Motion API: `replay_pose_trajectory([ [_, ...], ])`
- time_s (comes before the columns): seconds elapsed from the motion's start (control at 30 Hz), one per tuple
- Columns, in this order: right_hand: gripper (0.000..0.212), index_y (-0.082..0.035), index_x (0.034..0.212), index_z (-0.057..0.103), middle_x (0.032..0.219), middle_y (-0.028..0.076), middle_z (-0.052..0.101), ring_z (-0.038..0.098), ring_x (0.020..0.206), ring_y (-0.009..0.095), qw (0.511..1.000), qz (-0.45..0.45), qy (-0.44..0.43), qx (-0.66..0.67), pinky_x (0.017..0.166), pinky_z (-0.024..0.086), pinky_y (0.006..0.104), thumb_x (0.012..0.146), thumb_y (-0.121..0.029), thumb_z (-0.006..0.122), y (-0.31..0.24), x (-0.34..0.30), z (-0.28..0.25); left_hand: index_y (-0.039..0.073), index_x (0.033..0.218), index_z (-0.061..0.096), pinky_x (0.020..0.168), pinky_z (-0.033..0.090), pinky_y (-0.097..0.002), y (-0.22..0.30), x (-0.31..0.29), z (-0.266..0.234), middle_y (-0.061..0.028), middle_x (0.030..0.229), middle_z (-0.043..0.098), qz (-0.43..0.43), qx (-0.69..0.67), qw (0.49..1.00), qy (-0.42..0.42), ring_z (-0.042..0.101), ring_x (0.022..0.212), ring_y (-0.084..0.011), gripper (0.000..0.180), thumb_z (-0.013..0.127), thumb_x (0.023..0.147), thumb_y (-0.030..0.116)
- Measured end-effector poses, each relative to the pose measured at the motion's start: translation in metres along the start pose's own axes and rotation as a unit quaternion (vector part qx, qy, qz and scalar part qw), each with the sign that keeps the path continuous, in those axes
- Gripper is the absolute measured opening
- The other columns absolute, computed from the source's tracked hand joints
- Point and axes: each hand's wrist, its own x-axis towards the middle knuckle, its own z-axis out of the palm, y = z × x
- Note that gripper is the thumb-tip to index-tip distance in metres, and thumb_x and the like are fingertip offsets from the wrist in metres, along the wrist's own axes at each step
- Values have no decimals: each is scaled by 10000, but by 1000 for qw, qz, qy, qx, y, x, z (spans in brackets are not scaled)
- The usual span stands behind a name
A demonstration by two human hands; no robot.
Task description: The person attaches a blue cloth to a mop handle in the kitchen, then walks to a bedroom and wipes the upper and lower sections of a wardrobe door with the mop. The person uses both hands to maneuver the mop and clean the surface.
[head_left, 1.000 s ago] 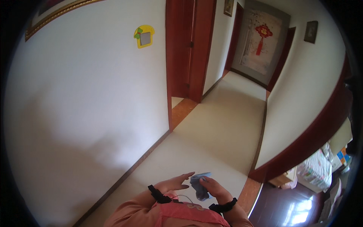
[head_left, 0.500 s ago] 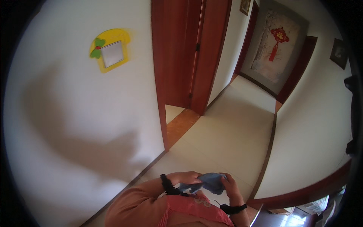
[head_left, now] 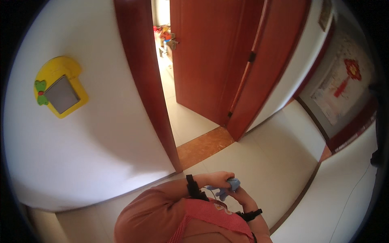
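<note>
In front of my chest, both hands are closed on a limp blue cloth (head_left: 234,184). My left hand (head_left: 219,179) grips it from the left, with its bunched top showing past the fingers. My right hand (head_left: 242,196) holds its lower right side. A loose fold dangles between the two hands, and part of the cloth is hidden behind the fingers. Each wrist wears a black strap, and a red checked apron (head_left: 198,216) covers my front below them.
Ahead, a reddish-brown door (head_left: 210,60) stands ajar in its frame, above an orange-brown threshold (head_left: 206,146). A yellow-framed switch (head_left: 63,91) is on the left wall. To the right, a tiled hallway (head_left: 279,133) leads to a panel with a red hanging ornament (head_left: 351,71).
My view has turned left toward the doorway, bringing the bright room beyond it into sight. My hands have drawn closer together, and the blue cloth is more bunched up.
</note>
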Motion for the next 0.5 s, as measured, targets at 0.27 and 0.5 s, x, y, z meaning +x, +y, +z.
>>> replay_pose_trajectory([
  [0.27,468,29,1123,582,978,74,618,541,875,160,986,71,108,-108,761,449,310,880,-371,590,-41,179,-117,12,1017,576,759,475,-414,-62,135,-150,-210,883,630,-12,73,995,66,614,871,-354,364,610,710,206],
  [0.5,418,25,1232,506,1120,93,592,566,988,202,985,-67,86,130,873,442,320,890,-204,585,-148,313,-200,31,1084,542,775,485,-377,-98,221,-316,-185,961,624,-42,-65,972,221,610,912,-321,441,681,691,174],
])
